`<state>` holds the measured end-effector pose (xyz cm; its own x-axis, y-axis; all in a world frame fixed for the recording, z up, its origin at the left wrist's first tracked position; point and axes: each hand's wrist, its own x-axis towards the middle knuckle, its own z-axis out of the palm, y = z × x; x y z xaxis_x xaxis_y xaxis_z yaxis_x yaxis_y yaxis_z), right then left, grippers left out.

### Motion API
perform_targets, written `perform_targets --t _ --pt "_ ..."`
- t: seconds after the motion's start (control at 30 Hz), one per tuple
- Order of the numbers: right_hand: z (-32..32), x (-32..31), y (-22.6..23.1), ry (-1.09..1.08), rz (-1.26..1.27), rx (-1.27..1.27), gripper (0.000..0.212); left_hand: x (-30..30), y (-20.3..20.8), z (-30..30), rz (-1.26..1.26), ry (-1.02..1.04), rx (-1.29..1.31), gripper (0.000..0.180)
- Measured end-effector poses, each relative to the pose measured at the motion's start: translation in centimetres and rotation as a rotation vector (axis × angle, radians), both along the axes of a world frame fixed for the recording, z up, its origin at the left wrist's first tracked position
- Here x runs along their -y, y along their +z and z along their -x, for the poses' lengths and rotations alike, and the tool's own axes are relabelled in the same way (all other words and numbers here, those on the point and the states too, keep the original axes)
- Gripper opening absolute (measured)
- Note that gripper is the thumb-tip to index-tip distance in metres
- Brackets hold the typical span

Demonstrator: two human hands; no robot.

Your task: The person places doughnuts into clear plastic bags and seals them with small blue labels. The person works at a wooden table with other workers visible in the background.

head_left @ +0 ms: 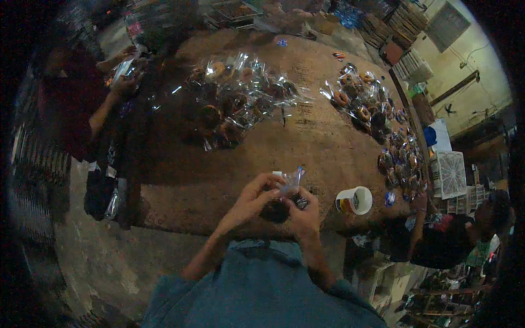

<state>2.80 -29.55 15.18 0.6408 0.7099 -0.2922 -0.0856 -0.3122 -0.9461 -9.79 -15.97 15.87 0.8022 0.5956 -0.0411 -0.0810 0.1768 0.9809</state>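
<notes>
Close in front of me, at the near edge of the brown table (pixel 186 202), I have a clear plastic bag (pixel 296 177) between my hands. My left hand (pixel 261 191) pinches the gathered upper part of the bag from the left. On the other side, my right hand (pixel 305 215) is closed on the bag too, its fingers curled beside the neck. A dark round item (pixel 274 212), perhaps a doughnut, shows under the fingers at the bag's lower end. The fingertips partly cover the bag's mouth.
A white tub (pixel 361 200) stands right of my hands. Clear-wrapped, ring-shaped items like doughnuts form a pile (pixel 235 101) at far left-centre and another (pixel 363 98) at right, with more packs (pixel 402 164) nearer. Co-workers stand at left (pixel 71 104) and right (pixel 443 240).
</notes>
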Motion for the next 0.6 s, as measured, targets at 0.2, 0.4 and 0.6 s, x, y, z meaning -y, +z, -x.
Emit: perform_targets --t 0.2,0.4,0.6 --pt "-1.9 1.7 -1.7 -0.197 -0.073 -0.537 0.059 2.3 0.6 -2.5 -0.286 0.217 -0.214 0.017" --pt "-6.8 2.3 -2.1 0.053 -0.211 -0.249 0.061 6.4 0.4 -5.3 -0.610 0.280 -0.261 0.022" --pt "-11.5 5.6 -4.5 0.341 -0.181 -0.237 0.042 11.3 -1.7 -7.7 -0.361 0.348 -0.393 0.023"
